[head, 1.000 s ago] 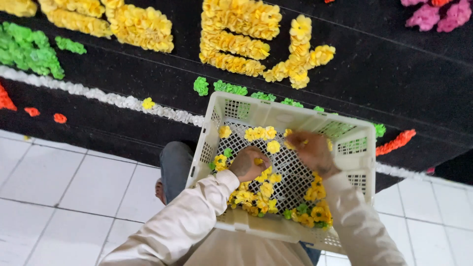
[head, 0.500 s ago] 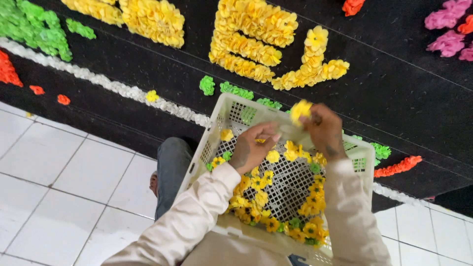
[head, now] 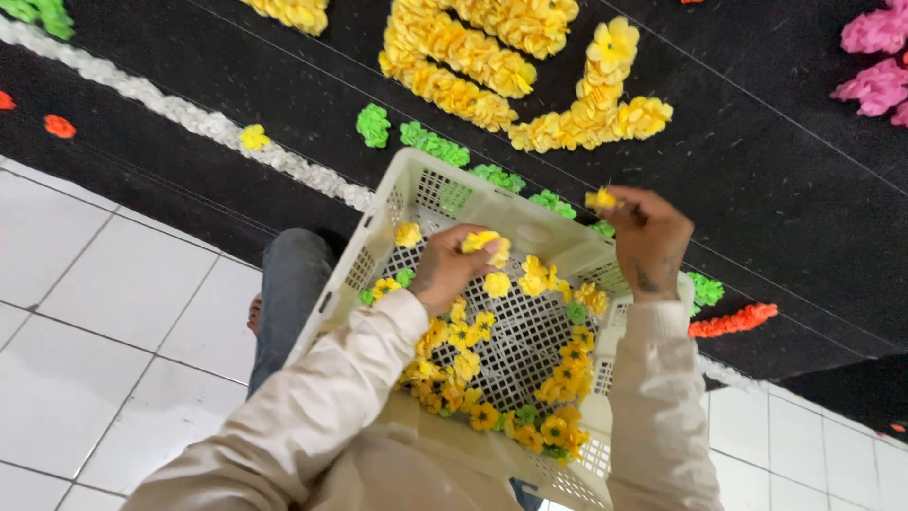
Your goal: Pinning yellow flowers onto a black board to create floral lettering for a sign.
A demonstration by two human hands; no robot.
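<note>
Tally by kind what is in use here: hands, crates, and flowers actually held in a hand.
Hands: 2, left hand and right hand
White crate: 1
Flowers held: 2, a yellow flower in the left, a yellow flower in the right
Total: 5

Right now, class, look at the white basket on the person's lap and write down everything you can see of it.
The white basket looks like moulded plastic, rectangular, with latticed walls and floor and a solid rim. It rests tilted on the person's lap, its far edge over the black mat. Loose yellow flowers and a few green ones lie on its floor. The left hand reaches inside holding a yellow flower; the right hand hovers above its far right corner, fingers pinching another.
</note>
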